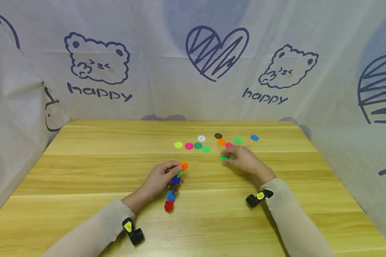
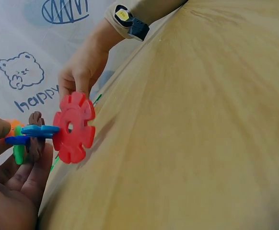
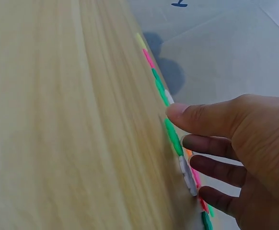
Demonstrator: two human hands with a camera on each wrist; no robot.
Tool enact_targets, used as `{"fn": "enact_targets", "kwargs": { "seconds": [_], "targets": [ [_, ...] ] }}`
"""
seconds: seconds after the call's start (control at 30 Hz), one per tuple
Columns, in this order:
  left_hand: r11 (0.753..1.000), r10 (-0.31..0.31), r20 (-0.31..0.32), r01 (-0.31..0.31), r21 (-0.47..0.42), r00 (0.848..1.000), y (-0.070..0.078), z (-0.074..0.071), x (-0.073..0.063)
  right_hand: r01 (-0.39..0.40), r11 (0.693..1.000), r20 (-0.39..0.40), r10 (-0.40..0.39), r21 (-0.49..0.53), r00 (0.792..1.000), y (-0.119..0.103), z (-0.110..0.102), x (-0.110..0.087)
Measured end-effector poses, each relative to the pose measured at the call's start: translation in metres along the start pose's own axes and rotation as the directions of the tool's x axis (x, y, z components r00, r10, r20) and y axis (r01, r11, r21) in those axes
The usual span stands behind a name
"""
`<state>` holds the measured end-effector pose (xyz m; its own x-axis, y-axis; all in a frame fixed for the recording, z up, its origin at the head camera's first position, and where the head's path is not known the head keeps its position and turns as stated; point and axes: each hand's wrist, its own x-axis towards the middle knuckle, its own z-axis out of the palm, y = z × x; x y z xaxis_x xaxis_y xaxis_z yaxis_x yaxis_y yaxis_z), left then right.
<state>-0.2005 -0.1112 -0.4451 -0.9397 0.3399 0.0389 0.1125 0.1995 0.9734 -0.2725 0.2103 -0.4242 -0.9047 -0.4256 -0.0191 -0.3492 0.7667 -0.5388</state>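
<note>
My left hand (image 1: 157, 180) pinches the top of a chain of interlocking notched plastic discs. From the top it runs through an orange disc (image 1: 184, 166), light green, dark blue (image 1: 176, 180), brown and light blue (image 1: 171, 195) ones to a red disc (image 2: 74, 128) at the free end. My right hand (image 1: 247, 162) reaches low over the table with thumb and fingers apart. A green disc (image 1: 224, 157) shows by its fingertips, and other discs are partly hidden under the hand. In the right wrist view, a white disc (image 3: 187, 176) stands out beside the fingers.
Loose discs lie scattered toward the back of the wooden table (image 1: 93, 171), among them yellow (image 1: 178, 145), pink (image 1: 189, 146), white (image 1: 201, 138), brown (image 1: 218, 136) and blue (image 1: 255, 137). A white cloth with drawings (image 1: 167, 89) hangs behind the table and along its sides.
</note>
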Motion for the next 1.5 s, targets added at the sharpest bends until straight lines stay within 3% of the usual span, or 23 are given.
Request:
{"fn": "enact_targets", "kwargs": {
  "seconds": [0.17,0.43,0.7,1.0,1.5],
  "targets": [
    [1.0,0.009,-0.01,-0.009,0.015,1.0,0.0,0.0002,-0.0003,0.012,1.0,0.002,-0.012,-0.028,1.0,0.001,0.0002,-0.0019],
    [1.0,0.025,-0.01,-0.025,0.017,1.0,0.0003,0.0004,-0.0011,0.058,0.986,0.009,-0.058,-0.154,0.998,0.0037,0.0014,-0.0011],
    [1.0,0.01,0.006,-0.01,-0.024,1.0,0.0005,0.0002,-0.0013,0.084,0.98,0.006,-0.084,-0.179,0.996,0.0041,0.0029,-0.0007],
    [1.0,0.015,-0.002,-0.015,-0.014,1.0,0.0004,0.0007,-0.0013,0.104,0.98,-0.009,-0.107,-0.172,0.994,0.0057,0.0036,-0.0004],
    [0.996,0.061,-0.045,-0.058,0.071,0.997,-0.0007,0.0009,-0.0008,0.126,0.99,-0.095,-0.131,-0.057,0.987,-0.0016,0.0029,0.0002]
  ]
}}
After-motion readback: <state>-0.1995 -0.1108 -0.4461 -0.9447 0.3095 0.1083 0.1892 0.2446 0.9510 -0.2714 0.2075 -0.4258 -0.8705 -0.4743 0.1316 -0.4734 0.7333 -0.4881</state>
